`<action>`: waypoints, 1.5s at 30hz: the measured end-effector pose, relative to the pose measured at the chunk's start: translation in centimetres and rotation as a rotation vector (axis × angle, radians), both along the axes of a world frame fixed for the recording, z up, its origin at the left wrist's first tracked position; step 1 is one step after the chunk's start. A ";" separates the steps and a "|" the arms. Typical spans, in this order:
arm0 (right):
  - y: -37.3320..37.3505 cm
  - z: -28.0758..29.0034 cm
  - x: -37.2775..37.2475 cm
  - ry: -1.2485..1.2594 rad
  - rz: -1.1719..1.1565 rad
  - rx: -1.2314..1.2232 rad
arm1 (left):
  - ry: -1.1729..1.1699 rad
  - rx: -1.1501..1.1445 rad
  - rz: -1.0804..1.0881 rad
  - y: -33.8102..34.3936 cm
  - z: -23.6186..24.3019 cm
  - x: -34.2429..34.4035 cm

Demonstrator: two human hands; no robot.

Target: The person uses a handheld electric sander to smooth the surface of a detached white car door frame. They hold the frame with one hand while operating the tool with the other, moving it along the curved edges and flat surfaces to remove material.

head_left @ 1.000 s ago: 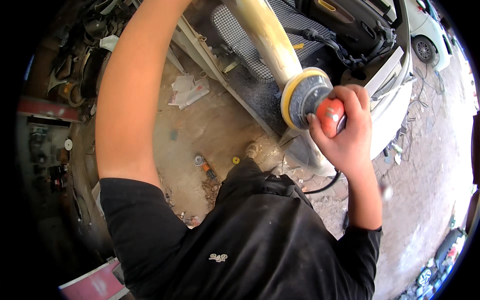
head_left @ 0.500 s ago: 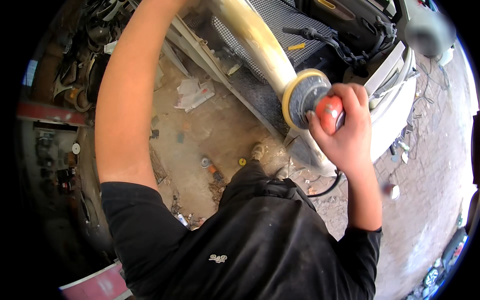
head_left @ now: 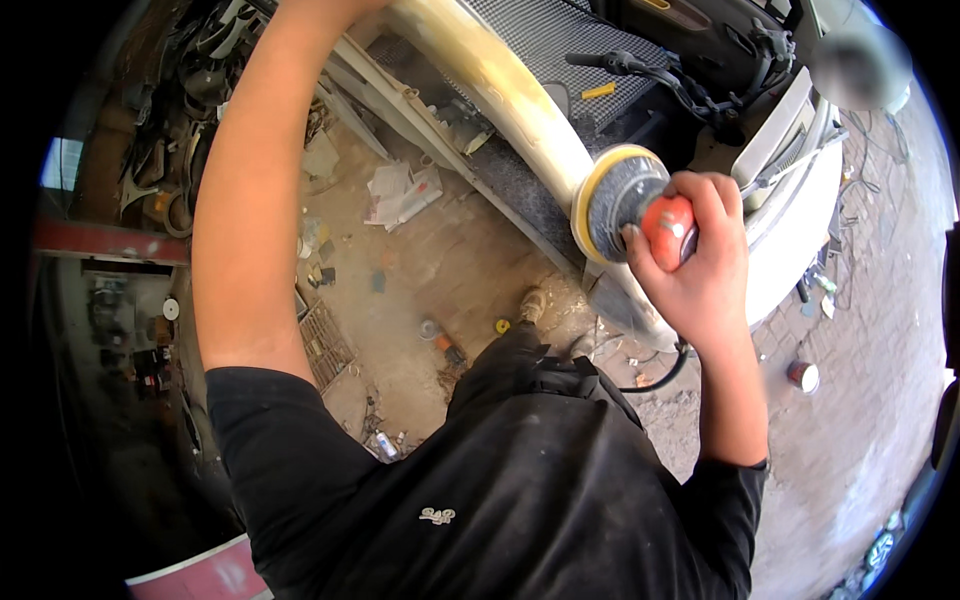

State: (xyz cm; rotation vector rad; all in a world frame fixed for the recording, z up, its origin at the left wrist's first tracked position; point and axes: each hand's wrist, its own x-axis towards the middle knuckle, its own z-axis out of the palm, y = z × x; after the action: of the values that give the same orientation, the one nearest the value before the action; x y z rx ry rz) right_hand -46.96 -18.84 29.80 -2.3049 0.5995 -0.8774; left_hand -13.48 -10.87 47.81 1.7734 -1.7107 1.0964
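My right hand (head_left: pixel 706 258) is closed around the orange-red grip of a round orbital sander (head_left: pixel 668 228). The sander's dusty grey body ends in a yellow-edged pad (head_left: pixel 592 205), tilted against the curved vehicle pillar (head_left: pixel 500 85). Bare, yellowish and whitish patches show on that pillar. A black hose (head_left: pixel 655 383) runs from the tool below my wrist. My left arm reaches up along the frame, and only the edge of my left hand (head_left: pixel 335 8) shows at the top of the picture, near the pillar's upper end. Its fingers are out of sight.
Behind the pillar are a checkered seat (head_left: pixel 530 35), handlebars (head_left: pixel 665 80) and a yellow piece (head_left: pixel 599 91). White body panelling (head_left: pixel 800 220) curves at right. An orange-and-black power tool (head_left: pixel 449 348), a yellow roll (head_left: pixel 502 326), papers (head_left: pixel 402 193) and a can (head_left: pixel 803 376) lie on the ground.
The view has shifted slightly, so ground items sit a little farther right. My right hand keeps the sander against the pillar's lower part; my left arm stays stretched upward.
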 end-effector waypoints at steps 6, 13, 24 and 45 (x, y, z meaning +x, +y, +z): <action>0.4 2.7 3.5 -0.136 0.096 -0.033 | -0.064 0.012 0.034 0.6 0.3 0.2; 0.9 -0.3 -0.6 0.006 0.032 0.076 | -0.006 0.009 -0.032 -0.5 -0.2 0.4; 0.7 0.0 -0.3 -0.015 0.040 0.064 | -0.006 0.005 -0.038 -0.6 -0.2 -0.5; 2.2 0.3 1.1 -0.087 -0.015 0.043 | 0.025 0.021 -0.029 -0.3 -0.6 0.4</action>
State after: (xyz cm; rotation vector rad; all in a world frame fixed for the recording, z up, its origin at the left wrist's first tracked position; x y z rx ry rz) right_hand -45.87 -16.65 30.08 -2.2142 0.5933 -0.9578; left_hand -13.05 -11.13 47.24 1.7617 -1.7343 1.0430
